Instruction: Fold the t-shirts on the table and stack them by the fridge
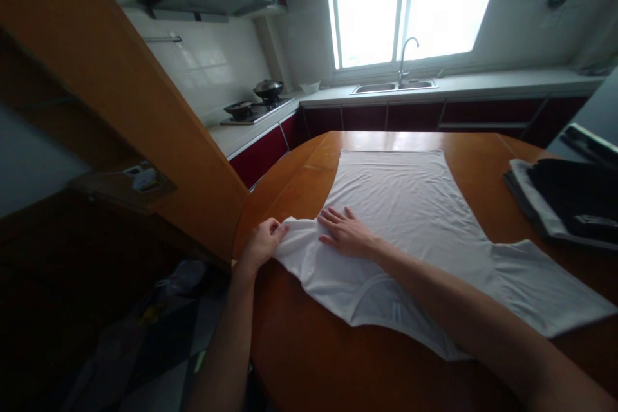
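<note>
A white T-shirt [405,206] lies spread on the brown wooden table [299,328], its hem toward the window and its neckline toward me. My left hand [264,241] pinches the end of the sleeve on the left side, fingers closed on the cloth. Flat on the shirt near that sleeve's base rests my right hand [348,233], fingers apart and holding nothing. My right forearm crosses over the shirt's upper part. The other sleeve stretches out to the right, with wrinkles near its base.
Folded dark and white clothes [574,196] are stacked at the table's right edge. A wooden panel [159,109] stands close on the left. Beyond the table are a counter with a sink [396,87] and a stove with pans [255,112].
</note>
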`<state>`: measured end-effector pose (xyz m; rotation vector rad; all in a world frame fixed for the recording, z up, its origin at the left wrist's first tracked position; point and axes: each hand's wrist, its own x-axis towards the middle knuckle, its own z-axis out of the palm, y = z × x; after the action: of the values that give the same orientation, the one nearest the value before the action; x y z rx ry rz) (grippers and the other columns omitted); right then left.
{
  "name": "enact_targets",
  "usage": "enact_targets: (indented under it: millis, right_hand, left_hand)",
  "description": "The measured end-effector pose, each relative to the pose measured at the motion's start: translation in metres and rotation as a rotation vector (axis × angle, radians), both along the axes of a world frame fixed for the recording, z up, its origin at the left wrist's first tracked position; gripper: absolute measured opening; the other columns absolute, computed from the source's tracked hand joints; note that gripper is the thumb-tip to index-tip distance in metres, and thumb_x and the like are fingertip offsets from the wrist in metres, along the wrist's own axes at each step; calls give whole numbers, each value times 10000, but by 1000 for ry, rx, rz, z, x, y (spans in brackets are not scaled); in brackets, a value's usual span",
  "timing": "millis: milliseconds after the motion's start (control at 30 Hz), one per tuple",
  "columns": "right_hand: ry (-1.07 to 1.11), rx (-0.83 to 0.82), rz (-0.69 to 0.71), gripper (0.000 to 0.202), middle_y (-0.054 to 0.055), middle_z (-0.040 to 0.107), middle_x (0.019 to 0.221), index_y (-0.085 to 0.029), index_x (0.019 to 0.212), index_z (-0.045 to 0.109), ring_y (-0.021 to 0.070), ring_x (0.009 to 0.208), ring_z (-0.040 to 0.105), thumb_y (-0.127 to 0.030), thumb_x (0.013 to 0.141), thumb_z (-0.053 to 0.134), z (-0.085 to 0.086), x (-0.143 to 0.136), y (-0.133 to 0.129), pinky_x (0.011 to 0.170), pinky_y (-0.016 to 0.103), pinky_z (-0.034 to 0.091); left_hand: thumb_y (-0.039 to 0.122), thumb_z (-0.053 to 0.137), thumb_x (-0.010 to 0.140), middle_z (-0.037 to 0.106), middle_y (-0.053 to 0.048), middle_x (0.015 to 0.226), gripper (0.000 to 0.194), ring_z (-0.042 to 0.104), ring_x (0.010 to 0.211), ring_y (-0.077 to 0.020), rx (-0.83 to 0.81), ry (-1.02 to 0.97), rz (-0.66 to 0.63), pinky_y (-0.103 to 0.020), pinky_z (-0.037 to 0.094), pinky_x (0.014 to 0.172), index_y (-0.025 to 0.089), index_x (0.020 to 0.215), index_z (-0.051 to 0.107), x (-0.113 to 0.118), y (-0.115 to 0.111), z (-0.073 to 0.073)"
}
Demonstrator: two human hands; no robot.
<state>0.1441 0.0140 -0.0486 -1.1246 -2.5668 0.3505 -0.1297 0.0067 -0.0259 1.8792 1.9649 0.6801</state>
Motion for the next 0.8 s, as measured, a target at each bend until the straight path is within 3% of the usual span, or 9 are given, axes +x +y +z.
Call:
enact_targets:
  millis: [267, 433, 533, 633, 700, 800]
  right_hand:
    - [10, 14, -93, 634, 159, 315, 1644, -163, 1552, 391, 293, 1535, 242, -545, 1047, 356, -6, -2, 2, 1222, 621, 126]
    - [106, 98, -117, 433, 149, 443, 1576, -177, 1395, 573, 268, 1489, 337, -395, 1053, 422, -7, -2, 3, 1208, 560, 218]
    - [252, 150, -173, 302, 127, 639, 1365, -177, 1211, 686, 236, 1307, 532, -261, 1021, 467, -4, -3, 3, 1124, 422, 370]
    - [451, 140, -241, 271, 87, 727, 1134, -189, 1097, 722, 198, 1072, 637, -155, 963, 489, -1, -4, 5, 959, 307, 464]
    - [565, 81, -263, 256, 61, 742, 1016, -200, 1050, 726, 176, 919, 663, -168, 959, 488, -1, -3, 6, 851, 274, 481]
    - [709, -94, -259, 322, 9, 712, 784, -206, 1102, 706, 149, 675, 635, -325, 1026, 417, -2, -1, 9, 688, 250, 465]
  left_hand:
    - [668, 619, 781, 748, -97, 847, 524, 690, 784, -254, -95, -145, -9, -299, 467, 674, 161, 863, 722, -20, 6, -17]
    - [567, 711, 704, 750, -87, 896, 447, 689, 839, -253, -41, -204, -11, -311, 494, 735, 161, 889, 739, -19, -6, -13]
    - [474, 724, 682, 732, -93, 980, 450, 680, 891, -246, 37, -299, -30, -319, 522, 763, 150, 995, 716, -8, -13, 2]
    - [416, 714, 697, 700, -93, 1007, 465, 669, 880, -236, 99, -353, -60, -313, 539, 712, 144, 1072, 684, 13, -17, 27]
    - [396, 717, 721, 686, -83, 1004, 457, 671, 864, -224, 107, -378, -118, -299, 543, 683, 152, 1105, 674, 33, -20, 45]
    - [407, 743, 760, 677, -81, 1049, 519, 685, 826, -202, 11, -433, -302, -266, 540, 622, 183, 1216, 640, 65, -20, 63]
